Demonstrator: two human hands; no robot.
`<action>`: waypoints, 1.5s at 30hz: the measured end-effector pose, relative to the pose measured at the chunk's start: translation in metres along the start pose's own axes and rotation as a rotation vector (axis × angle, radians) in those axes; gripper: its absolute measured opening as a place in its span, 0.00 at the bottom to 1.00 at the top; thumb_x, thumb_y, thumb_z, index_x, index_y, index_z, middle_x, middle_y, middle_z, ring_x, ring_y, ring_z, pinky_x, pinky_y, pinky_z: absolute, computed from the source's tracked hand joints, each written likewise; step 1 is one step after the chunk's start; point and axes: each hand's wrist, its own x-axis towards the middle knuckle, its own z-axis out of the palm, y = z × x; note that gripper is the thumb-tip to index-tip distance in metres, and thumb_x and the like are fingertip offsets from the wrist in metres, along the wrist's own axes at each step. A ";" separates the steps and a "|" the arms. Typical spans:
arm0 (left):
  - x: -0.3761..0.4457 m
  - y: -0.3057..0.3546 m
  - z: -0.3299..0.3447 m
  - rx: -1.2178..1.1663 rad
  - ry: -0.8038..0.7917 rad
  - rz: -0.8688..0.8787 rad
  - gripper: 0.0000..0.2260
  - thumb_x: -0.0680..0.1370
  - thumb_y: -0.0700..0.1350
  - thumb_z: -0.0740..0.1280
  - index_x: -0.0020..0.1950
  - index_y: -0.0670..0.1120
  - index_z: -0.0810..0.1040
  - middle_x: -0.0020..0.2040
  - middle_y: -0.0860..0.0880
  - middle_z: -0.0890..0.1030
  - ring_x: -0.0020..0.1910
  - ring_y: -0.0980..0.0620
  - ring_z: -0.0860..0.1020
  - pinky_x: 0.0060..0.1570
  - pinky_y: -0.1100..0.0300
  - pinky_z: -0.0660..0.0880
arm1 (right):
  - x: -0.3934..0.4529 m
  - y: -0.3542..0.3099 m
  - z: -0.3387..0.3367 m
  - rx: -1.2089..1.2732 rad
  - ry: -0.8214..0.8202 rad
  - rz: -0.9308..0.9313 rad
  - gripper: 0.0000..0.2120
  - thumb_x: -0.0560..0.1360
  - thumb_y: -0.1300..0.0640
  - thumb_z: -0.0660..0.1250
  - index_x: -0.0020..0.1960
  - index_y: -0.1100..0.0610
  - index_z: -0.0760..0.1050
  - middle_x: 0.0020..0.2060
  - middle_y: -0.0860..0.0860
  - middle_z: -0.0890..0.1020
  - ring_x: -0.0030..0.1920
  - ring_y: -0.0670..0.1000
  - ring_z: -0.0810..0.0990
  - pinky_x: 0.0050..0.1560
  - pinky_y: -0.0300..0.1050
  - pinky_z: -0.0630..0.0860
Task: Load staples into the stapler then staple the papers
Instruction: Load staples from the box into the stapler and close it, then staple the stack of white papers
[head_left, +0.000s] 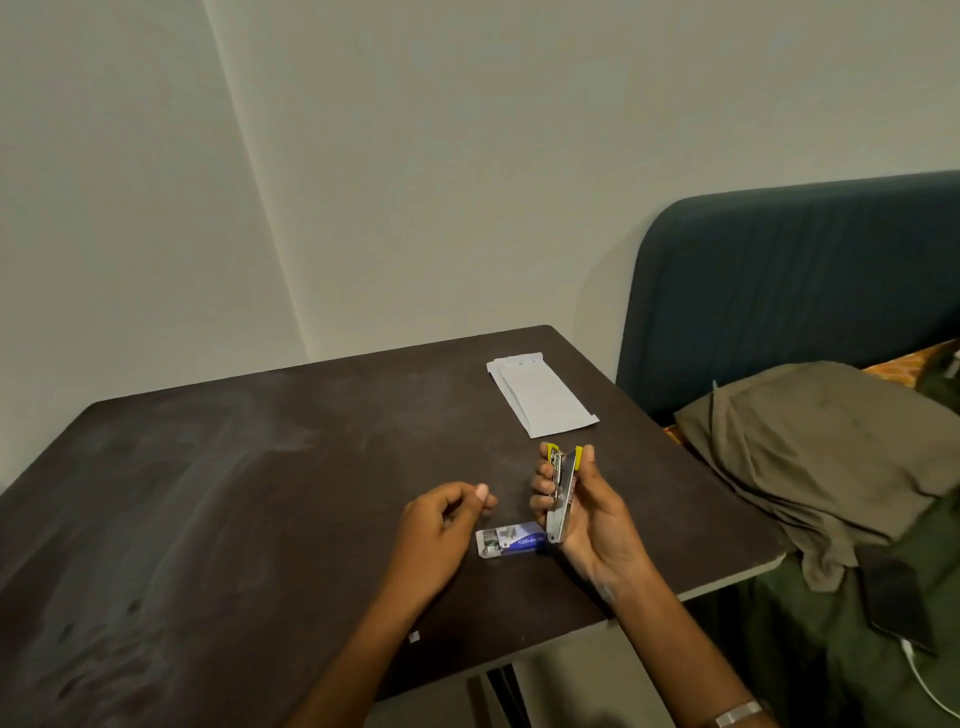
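My right hand (587, 512) grips a small silver stapler (563, 488) with yellow tips, held upright above the table with its top swung apart from its base. My left hand (441, 525) hovers just left of it, fingers curled with thumb against fingertips; whether it pinches staples is too small to tell. Below and between the hands an open blue-and-white staple box (511, 541) lies on the dark table (234, 493). A stack of white papers (540, 395) rests flat near the table's far right corner.
A teal upholstered headboard (789, 280) and a bed with an olive cloth (831, 447) stand right of the table. A dark phone with a white cable (898, 608) lies on the bed. A tiny white scrap (414, 637) sits near the table's front edge.
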 end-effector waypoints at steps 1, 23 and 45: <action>0.006 0.000 0.006 0.000 0.000 -0.015 0.11 0.79 0.48 0.64 0.46 0.46 0.84 0.43 0.52 0.85 0.43 0.62 0.82 0.45 0.68 0.77 | 0.000 -0.003 -0.004 0.005 0.017 -0.005 0.21 0.77 0.46 0.58 0.55 0.63 0.76 0.35 0.54 0.76 0.33 0.48 0.76 0.35 0.39 0.78; 0.173 0.017 0.127 0.503 0.016 -0.585 0.43 0.67 0.63 0.73 0.71 0.39 0.59 0.71 0.39 0.63 0.70 0.41 0.63 0.67 0.47 0.64 | 0.014 -0.029 -0.036 0.095 0.234 -0.025 0.24 0.77 0.41 0.58 0.57 0.61 0.73 0.35 0.53 0.73 0.32 0.49 0.70 0.33 0.41 0.70; 0.162 -0.001 0.078 0.009 0.064 -0.411 0.13 0.74 0.40 0.70 0.56 0.36 0.76 0.55 0.42 0.82 0.42 0.47 0.81 0.33 0.64 0.79 | 0.014 -0.024 -0.031 0.006 0.233 -0.014 0.23 0.76 0.42 0.61 0.57 0.62 0.74 0.35 0.53 0.74 0.34 0.49 0.71 0.34 0.41 0.74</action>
